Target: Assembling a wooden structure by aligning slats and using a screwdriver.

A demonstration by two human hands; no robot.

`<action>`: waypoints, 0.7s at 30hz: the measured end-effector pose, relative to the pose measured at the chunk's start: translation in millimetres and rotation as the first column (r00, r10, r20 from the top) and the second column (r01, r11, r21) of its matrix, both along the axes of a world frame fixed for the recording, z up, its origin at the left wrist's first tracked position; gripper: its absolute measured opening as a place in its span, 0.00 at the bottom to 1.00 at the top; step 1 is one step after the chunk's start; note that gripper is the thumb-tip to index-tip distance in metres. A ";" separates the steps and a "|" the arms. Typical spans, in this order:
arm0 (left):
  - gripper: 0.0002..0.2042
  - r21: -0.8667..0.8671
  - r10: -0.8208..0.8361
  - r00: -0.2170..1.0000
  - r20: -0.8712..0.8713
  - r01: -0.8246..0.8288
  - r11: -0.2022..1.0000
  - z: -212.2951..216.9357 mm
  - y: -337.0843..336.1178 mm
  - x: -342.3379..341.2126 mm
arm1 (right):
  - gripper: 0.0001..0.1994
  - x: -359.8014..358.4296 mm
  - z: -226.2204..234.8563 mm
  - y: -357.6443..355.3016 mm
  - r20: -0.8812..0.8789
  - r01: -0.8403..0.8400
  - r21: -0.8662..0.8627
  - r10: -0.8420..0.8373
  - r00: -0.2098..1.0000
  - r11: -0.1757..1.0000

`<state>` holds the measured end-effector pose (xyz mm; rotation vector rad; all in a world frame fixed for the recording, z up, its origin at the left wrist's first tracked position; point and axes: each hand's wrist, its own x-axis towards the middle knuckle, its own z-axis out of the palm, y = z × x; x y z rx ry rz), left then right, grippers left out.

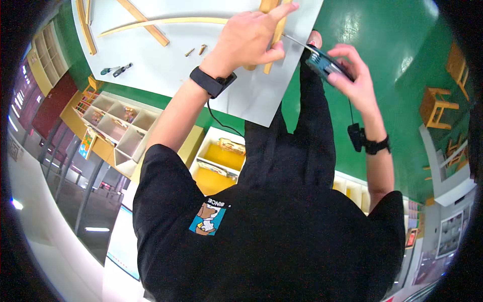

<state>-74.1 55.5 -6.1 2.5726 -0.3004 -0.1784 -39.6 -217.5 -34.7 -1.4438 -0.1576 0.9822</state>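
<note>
My left hand (pixel 246 40) is over the white tabletop (pixel 151 70), closed around a light wooden bar (pixel 277 38) near the table's right edge, its index finger stretched along the wood. More wood shows under the hand, and a long curved wooden slat (pixel 171 21) runs left from it. My right hand (pixel 354 75) grips a dark green screwdriver-like tool (pixel 324 64) just beyond the table edge. Its thin metal shaft points left, its tip at the wooden bar; whether it sits in a screw cannot be made out.
Two bolts (pixel 202 49) lie left of my left hand. Two small dark-handled tools (pixel 122 69) rest near the table's left edge, with loose wooden bars (pixel 146 22) behind. White bins with yellow bottoms (pixel 224 156) stand below the table. Wooden stools (pixel 436 108) are on the green floor at right.
</note>
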 end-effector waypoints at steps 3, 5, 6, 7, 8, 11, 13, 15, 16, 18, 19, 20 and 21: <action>0.36 -0.040 0.019 1.000 -0.006 -0.020 0.999 -1.2 -1.8 -1.7 | 0.26 -0.4 20.3 4.2 0.254 -0.125 -0.171 0.166 0.953 0.977; 0.36 -0.066 0.040 0.999 0.031 -0.038 0.997 -1.8 -3.2 -3.5 | 0.26 0.2 24.8 4.3 0.271 -0.137 -0.188 0.185 0.945 0.973; 0.36 -0.069 0.056 0.998 0.006 -0.056 0.996 -0.5 -5.1 -4.5 | 0.25 -0.4 24.6 3.4 0.274 -0.132 -0.174 0.176 0.946 0.976; 0.36 -0.073 0.073 0.997 -0.020 -0.074 0.995 0.4 -6.6 -5.0 | 0.25 0.8 21.8 1.7 0.278 -0.148 -0.178 0.194 0.941 0.973; 0.36 -0.077 0.091 0.996 -0.015 -0.092 0.993 0.9 -7.6 -4.5 | 0.25 3.5 17.4 -1.1 0.221 -0.162 -0.133 0.188 0.957 0.978; 0.37 -0.075 0.101 0.995 -0.005 -0.101 0.992 -0.7 -7.9 -5.3 | 0.25 12.7 20.7 -3.5 0.027 -0.192 -0.088 0.195 0.980 0.977; 0.38 -0.085 0.084 0.988 0.131 -0.074 0.994 -5.0 -8.7 -6.3 | 0.23 10.8 17.8 -5.0 -0.076 -0.144 -0.065 0.139 0.987 0.988; 0.39 -0.078 0.097 0.986 0.134 -0.088 0.993 -3.8 -8.8 -5.3 | 0.22 10.2 17.0 -4.5 -0.061 -0.131 -0.079 0.127 0.990 0.988; 0.40 -0.069 0.093 0.987 0.130 -0.085 0.994 -3.5 -8.5 -5.2 | 0.21 10.7 15.9 -4.4 -0.053 -0.102 -0.089 0.097 0.994 0.991; 0.41 -0.082 0.100 0.990 0.103 -0.091 0.992 -7.9 -7.1 -7.1 | 0.20 9.6 10.7 -5.4 -0.057 -0.078 -0.074 0.074 0.996 0.994; 0.41 -0.096 0.089 0.994 0.069 -0.083 0.992 -10.0 -6.1 -7.5 | 0.19 9.0 8.6 -5.8 -0.069 -0.039 -0.058 0.035 0.997 0.998; 0.41 -0.098 0.098 0.992 0.075 -0.091 0.991 -11.3 -5.9 -6.9 | 0.19 9.0 7.4 -6.6 -0.063 -0.047 -0.061 0.044 0.997 0.997; 0.42 -0.103 0.092 0.993 0.076 -0.084 0.991 -12.9 -7.0 -6.5 | 0.18 8.2 5.8 -8.5 -0.085 -0.028 -0.073 0.022 0.996 0.997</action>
